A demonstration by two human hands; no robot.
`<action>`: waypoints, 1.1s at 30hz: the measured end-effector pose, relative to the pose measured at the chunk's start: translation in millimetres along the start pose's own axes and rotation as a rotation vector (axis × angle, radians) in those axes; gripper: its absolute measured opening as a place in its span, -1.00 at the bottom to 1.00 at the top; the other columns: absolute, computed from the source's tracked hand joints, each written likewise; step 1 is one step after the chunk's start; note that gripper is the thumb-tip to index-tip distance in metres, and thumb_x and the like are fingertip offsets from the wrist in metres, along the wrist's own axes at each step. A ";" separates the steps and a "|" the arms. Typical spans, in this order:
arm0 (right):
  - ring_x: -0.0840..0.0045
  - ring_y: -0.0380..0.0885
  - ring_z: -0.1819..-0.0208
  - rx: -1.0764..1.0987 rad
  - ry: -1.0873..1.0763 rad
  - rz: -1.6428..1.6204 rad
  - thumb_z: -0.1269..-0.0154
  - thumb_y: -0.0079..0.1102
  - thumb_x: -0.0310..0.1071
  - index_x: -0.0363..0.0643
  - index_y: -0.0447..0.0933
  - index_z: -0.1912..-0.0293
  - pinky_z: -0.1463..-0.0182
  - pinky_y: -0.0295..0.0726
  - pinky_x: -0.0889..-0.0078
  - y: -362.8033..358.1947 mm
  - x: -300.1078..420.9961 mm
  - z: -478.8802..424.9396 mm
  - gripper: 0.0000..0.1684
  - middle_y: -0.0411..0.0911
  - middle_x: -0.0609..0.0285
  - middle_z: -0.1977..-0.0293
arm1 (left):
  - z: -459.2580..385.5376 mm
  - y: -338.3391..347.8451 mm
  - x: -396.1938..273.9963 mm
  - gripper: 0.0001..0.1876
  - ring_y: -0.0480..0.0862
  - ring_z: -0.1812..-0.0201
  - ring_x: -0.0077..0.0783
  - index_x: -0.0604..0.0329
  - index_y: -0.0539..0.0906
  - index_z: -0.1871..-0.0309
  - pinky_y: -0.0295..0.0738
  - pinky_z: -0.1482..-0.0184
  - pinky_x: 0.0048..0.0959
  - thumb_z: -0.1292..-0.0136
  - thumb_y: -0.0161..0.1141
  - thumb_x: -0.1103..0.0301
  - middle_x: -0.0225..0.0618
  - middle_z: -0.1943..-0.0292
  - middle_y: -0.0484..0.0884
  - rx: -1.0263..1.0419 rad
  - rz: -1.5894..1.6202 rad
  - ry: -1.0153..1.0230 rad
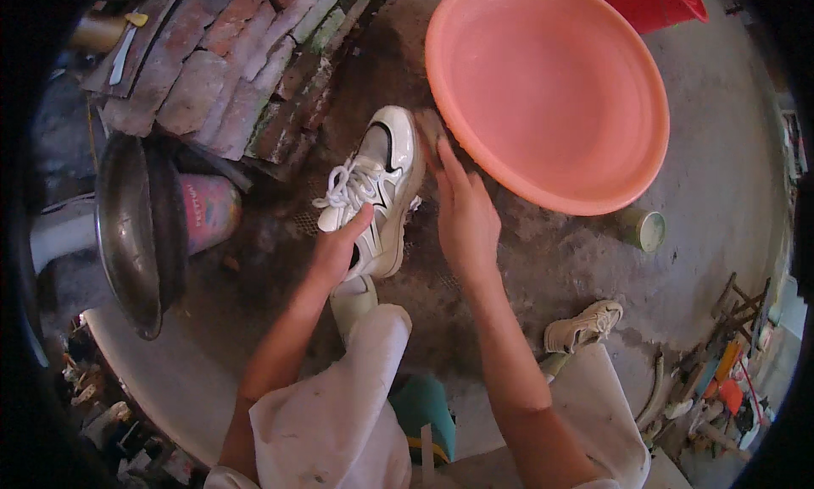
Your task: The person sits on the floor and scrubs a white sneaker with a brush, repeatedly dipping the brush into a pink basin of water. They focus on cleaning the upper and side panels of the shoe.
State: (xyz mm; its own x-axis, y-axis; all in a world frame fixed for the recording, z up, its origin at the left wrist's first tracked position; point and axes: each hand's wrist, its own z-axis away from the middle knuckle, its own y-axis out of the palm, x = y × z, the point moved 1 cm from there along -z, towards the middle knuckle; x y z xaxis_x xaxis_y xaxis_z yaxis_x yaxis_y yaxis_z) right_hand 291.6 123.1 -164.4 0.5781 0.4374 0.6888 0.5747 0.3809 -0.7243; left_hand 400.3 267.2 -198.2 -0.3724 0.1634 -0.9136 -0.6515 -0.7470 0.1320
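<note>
My left hand [337, 247] holds a white sneaker [381, 190] with black trim and tied white laces by its ankle end, toe pointing away from me. My right hand [467, 216] is just right of the sneaker, its fingers around a small brown object [430, 133], perhaps a brush; blur hides its exact kind. That object lies close along the sole's side near the toe; whether it touches cannot be told. Beyond my right hand is a large orange plastic basin [547, 101], which looks to hold water.
At left, a dark metal wok [130, 235] leans beside a pink patterned bucket [210, 212]. Stacked bricks [203, 82] rise at upper left. A red bucket [655, 3], a pale green cup [648, 231] and my shod right foot [585, 327] are at right. Clutter lines both lower edges.
</note>
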 end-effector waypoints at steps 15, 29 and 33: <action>0.20 0.47 0.41 0.157 0.074 0.125 -0.31 -0.01 -0.30 0.18 0.37 -0.19 0.35 0.47 0.18 1.5 3.7 50.1 -0.56 0.39 0.07 0.44 | 0.4 2.2 2.4 -0.57 0.48 -0.09 -0.40 0.27 0.39 -0.20 0.29 -0.18 -0.41 -0.31 0.06 0.30 -0.29 -0.09 0.49 0.005 0.364 -0.226; 0.27 0.46 0.47 0.132 0.015 0.140 -0.15 0.12 -0.38 0.19 0.39 -0.19 0.46 0.50 0.25 21.5 -2.7 86.8 -0.43 0.33 0.14 0.52 | -4.9 1.9 3.0 -0.60 0.49 -0.09 -0.37 0.24 0.40 -0.18 0.31 -0.17 -0.39 -0.29 0.07 0.35 -0.29 -0.08 0.50 -0.075 0.592 -0.247; 0.28 0.46 0.48 0.022 0.016 0.113 -0.18 0.14 -0.35 0.19 0.38 -0.19 0.45 0.50 0.25 32.9 -5.9 63.1 -0.45 0.34 0.14 0.52 | 2.9 1.6 22.3 -0.58 0.49 -0.08 -0.39 0.21 0.39 -0.19 0.31 -0.17 -0.38 -0.28 0.10 0.33 -0.33 -0.09 0.50 -0.113 0.504 -0.187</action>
State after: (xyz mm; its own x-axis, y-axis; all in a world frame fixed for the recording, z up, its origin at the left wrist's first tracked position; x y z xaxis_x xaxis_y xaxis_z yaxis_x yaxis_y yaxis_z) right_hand 270.5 184.5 -194.3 0.6480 0.4656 0.6028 0.4926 0.3474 -0.7979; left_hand 389.0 271.6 -217.2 -0.7378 -0.1283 -0.6627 -0.2910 -0.8254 0.4837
